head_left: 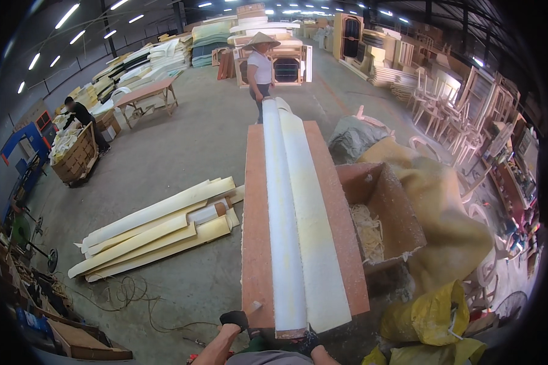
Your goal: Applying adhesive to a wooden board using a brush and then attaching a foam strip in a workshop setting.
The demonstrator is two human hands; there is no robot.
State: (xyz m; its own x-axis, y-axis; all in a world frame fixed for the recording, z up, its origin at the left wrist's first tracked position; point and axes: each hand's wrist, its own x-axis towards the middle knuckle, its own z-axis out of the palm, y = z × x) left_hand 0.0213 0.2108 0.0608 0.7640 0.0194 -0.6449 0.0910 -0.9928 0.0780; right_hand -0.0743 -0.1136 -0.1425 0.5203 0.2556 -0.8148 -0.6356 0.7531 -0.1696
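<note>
Here on the reddish-brown tabletop [353,267], right in front of me, lies the long white strip [286,213]! Its long axis runs straight away from me, one brownish end by my body, the other pointing to the far end of the table and leaning slightly left. Flat along its right side goes the pale yellow sheet [319,243], pointing almost the same way, its broad end nearest me.

And my hands: the left hand [234,319], dark-gloved, is at the table's near left corner, fingers curled around a small flat tool [254,307] that angles up and right. My right hand [309,344], gloved too, is at the near end, right by strip and sheet; its fingers are partly hidden, so I cannot tell whether they grip.

Past the far end stands a person in a conical hat [261,40]! Down on the left floor, more yellow foam pieces [146,237] lie crosswise to my strip.
</note>
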